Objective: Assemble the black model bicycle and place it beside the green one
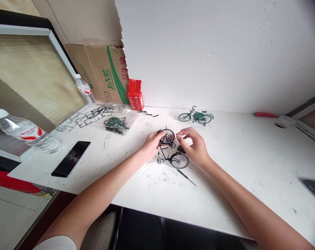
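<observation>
A black model bicycle (164, 152) is held on its side over the table, one wheel toward the far side and the other toward me. My left hand (152, 143) grips it at the far wheel (168, 136), thumb pressed on the spokes. Just right of that wheel, my right hand (195, 146) has thumb and forefinger drawn together in a pinch; anything between them is too small to make out. A small black part (181, 149) lies partly hidden under this hand. Nearer to me rests a thin screwdriver-like tool (186, 177) with a dark handle.
A green model bicycle (196, 116) stands behind my hands. Leftward lie a bag of green parts (116, 125), black sprue frames (93, 115), a phone (71, 159) and two water bottles (30, 133) (84, 89). A red box (135, 95) and a cardboard carton (102, 74) stand behind.
</observation>
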`<state>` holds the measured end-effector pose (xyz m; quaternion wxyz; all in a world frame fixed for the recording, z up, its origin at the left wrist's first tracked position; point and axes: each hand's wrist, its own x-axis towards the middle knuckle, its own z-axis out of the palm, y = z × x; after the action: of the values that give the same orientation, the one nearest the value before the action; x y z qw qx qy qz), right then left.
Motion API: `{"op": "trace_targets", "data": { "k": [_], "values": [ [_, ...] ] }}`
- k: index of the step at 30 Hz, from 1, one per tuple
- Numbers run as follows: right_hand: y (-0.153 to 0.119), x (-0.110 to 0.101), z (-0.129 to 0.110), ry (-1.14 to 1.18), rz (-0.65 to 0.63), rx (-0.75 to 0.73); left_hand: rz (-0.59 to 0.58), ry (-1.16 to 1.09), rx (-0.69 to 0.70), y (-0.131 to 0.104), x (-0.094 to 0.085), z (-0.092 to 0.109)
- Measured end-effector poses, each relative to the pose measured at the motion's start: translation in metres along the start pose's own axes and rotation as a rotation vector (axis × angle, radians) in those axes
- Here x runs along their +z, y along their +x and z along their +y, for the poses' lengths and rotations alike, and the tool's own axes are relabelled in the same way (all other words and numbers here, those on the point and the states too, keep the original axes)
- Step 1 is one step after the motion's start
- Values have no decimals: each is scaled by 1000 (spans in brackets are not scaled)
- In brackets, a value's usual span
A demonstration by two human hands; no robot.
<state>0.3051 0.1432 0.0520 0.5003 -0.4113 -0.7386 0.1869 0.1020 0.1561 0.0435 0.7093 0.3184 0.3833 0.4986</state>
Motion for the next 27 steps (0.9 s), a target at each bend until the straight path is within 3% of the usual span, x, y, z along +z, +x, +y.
{"op": "trace_targets", "data": {
  "k": [8,14,19,27],
  "values": [
    [-2,6,-5,19,-1,-60,47,57,92,-5,5,-6],
    [-5,9,-6,-17,-20,-146,14,86,144,-9,8,-7],
    [-4,9,-6,-15,2,-110,-33,127,188,-12,9,-9],
    [-4,13,-10,39,51,-20,-5,238,279,-24,13,-7]
  ]
}}
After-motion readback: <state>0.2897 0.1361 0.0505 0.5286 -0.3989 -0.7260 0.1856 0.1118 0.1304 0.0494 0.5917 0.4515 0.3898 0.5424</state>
